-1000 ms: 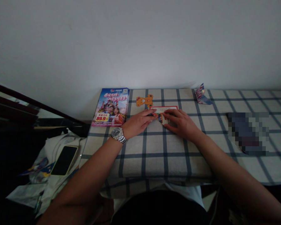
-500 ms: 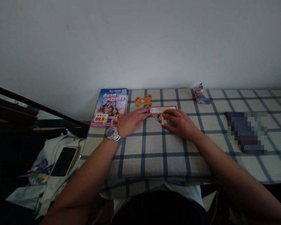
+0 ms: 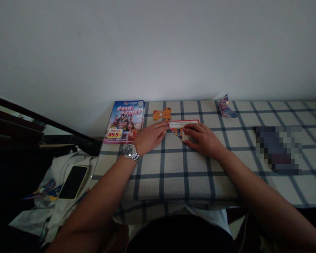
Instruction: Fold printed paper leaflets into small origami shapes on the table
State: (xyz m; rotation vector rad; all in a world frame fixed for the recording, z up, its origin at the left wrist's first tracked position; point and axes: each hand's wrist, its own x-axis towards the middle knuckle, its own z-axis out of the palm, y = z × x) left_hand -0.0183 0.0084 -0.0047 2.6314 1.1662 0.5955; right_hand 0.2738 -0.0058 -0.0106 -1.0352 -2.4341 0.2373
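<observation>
A folded printed paper (image 3: 179, 127) with a red border lies on the checked tablecloth (image 3: 173, 168). My right hand (image 3: 203, 140) lies flat on its right part, fingers stretched out and pressing it down. My left hand (image 3: 150, 137), with a metal wristwatch (image 3: 130, 151), rests on the cloth with its fingertips at the paper's left corner, fingers extended.
A colourful brochure (image 3: 124, 121) lies at the table's far left. An orange bear cut-out (image 3: 162, 114) sits beside it. A folded paper piece (image 3: 225, 106) stands by the wall. A blurred dark patch (image 3: 277, 149) is at the right. A phone (image 3: 73, 181) lies on clothes at the left.
My left hand has slid left along the paper's edge from the middle to its left corner. My right hand has stayed in place on the paper.
</observation>
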